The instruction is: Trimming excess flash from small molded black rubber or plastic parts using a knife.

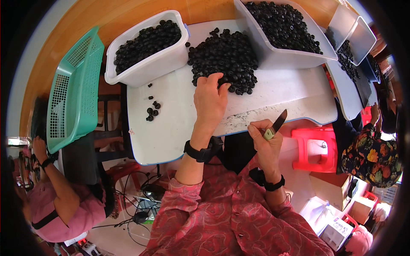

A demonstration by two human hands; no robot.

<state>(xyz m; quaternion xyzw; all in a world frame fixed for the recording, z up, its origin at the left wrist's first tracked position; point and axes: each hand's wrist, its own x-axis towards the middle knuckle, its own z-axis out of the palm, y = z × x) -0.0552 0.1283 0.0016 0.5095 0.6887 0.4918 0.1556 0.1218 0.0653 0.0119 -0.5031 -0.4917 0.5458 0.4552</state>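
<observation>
My left hand (210, 99) reaches to the near edge of a heap of small round black parts (226, 53) on the white table. Its thumb and forefinger are bent but apart, with black parts around their tips; I see none gripped. My right hand (267, 143) is closed round the pale green handle of a small knife (278, 123), whose dark blade points up and to the right. The knife is held in front of the table's near edge. On the left part of the tabletop lie several loose black parts (150, 114).
White tubs of black parts stand on the left (147, 64) and right (282, 53) of the heap. A green basket (74, 89) is at far left. Fine debris (252, 116) lies along the table's front. A red stool (314, 147) and two people (70, 205) (371, 153) are nearby.
</observation>
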